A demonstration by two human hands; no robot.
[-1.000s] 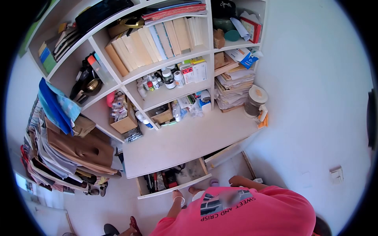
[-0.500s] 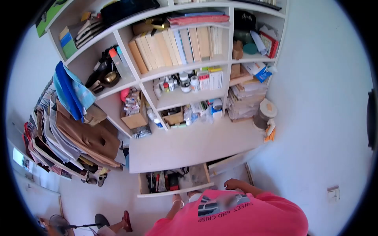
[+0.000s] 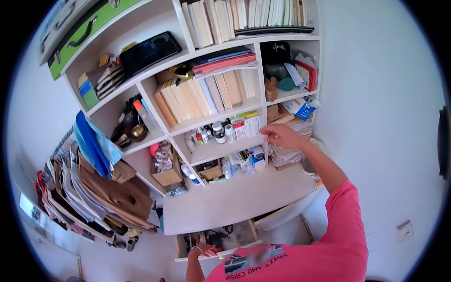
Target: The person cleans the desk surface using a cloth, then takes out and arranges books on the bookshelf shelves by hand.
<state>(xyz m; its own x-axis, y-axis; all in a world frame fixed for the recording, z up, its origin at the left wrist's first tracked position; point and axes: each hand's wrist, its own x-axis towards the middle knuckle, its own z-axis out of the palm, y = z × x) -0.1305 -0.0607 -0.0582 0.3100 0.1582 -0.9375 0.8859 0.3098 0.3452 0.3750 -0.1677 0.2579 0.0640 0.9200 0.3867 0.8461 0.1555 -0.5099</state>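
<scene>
My right hand (image 3: 281, 137) is raised in front of the shelf divider, beside the medicine boxes (image 3: 245, 126) and near the paper stack (image 3: 287, 153). Its fingers are partly bent, and whether they hold anything is too small to tell. Low down, my left hand (image 3: 205, 250) lies at the front edge of the pulled-out drawer (image 3: 244, 233), fingers spread, with nothing visible in it. Tools and a black and red item sit inside the drawer. White bottles (image 3: 219, 132) stand on the middle shelf, left of the boxes.
Books (image 3: 188, 99) fill the shelf above the bottles. A desk top (image 3: 225, 199) juts out over the drawer. Clothes (image 3: 108, 188) hang at the left. A lidded jug (image 3: 308, 167) is partly behind my right arm. A wall switch (image 3: 405, 230) is at the right.
My right hand has risen from beside the desk to the shelves. My left hand has moved onto the drawer's front edge. The view has tilted up, showing more upper shelves.
</scene>
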